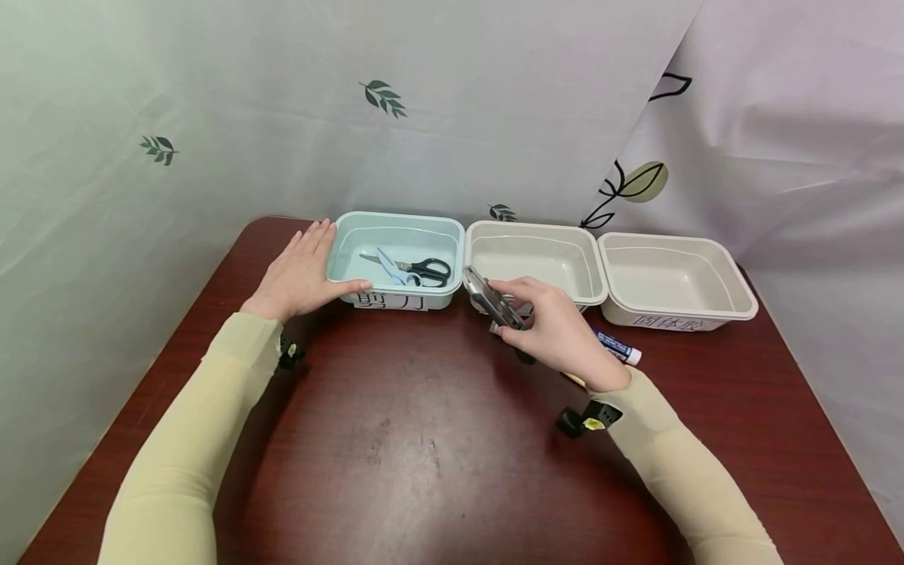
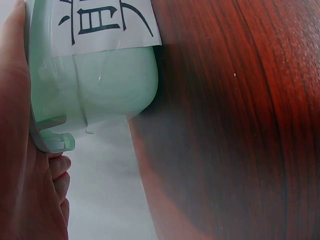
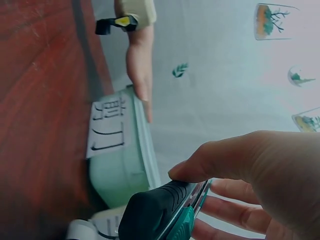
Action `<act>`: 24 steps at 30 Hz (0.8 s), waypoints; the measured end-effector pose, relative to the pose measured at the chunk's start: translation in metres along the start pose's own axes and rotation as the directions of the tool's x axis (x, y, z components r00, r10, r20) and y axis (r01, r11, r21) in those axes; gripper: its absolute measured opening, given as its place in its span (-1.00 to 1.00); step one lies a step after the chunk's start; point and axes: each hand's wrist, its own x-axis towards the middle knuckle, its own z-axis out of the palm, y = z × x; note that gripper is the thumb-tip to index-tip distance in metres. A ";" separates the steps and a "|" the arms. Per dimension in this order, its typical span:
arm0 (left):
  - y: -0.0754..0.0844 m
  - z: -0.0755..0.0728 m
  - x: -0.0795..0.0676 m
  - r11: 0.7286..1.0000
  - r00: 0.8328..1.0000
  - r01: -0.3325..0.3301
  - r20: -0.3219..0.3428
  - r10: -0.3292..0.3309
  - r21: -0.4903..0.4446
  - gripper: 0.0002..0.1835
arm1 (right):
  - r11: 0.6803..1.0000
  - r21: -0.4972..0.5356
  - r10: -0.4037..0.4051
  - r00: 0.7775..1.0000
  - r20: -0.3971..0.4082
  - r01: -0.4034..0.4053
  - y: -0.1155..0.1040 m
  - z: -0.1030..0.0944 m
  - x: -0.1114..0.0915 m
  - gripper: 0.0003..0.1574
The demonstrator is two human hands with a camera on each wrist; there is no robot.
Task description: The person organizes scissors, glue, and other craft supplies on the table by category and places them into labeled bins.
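Observation:
My left hand (image 1: 300, 271) rests against the left end of the pale green tub (image 1: 455, 294), fingers straight along the side and thumb across the front rim. Inside lie black-handled scissors (image 1: 431, 271) and light blue scissors (image 1: 395, 268). My right hand (image 1: 554, 326) holds what looks like a utility knife (image 1: 487, 298) between thumb and fingers, above the front of the middle beige tub (image 1: 537, 227). In the right wrist view, the utility knife (image 3: 150, 215) shows a black ribbed end and a teal ridged piece. Its far end is hidden there.
A second beige tub (image 1: 678, 310) with a paper label stands at the right. Partly under my right hand lie a blue glue stick (image 1: 617, 347) with a white cap and something yellow (image 1: 574, 380). A patterned cloth (image 1: 438, 157) hangs behind the dark red table (image 1: 395, 439).

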 end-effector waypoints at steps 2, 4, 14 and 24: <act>0.000 -0.001 0.000 1.000 1.000 0.000 0.003 0.000 0.003 0.34 | 1.000 -0.009 -0.005 1.000 -0.016 0.004 0.001 -0.004 0.002 -0.22; 0.001 -0.001 0.000 1.000 1.000 -0.002 0.005 0.002 0.006 0.34 | 1.000 -0.010 -0.010 1.000 -0.028 0.009 0.002 -0.008 0.004 -0.22; 0.001 -0.002 0.000 1.000 1.000 -0.004 0.000 0.004 0.001 0.33 | 0.995 0.097 -0.003 0.998 -0.067 0.009 0.005 -0.026 0.015 -0.19; 0.000 0.000 0.000 1.000 1.000 -0.002 -0.001 0.002 0.000 0.34 | 0.991 0.130 0.035 0.990 -0.138 -0.017 0.006 -0.045 0.030 -0.14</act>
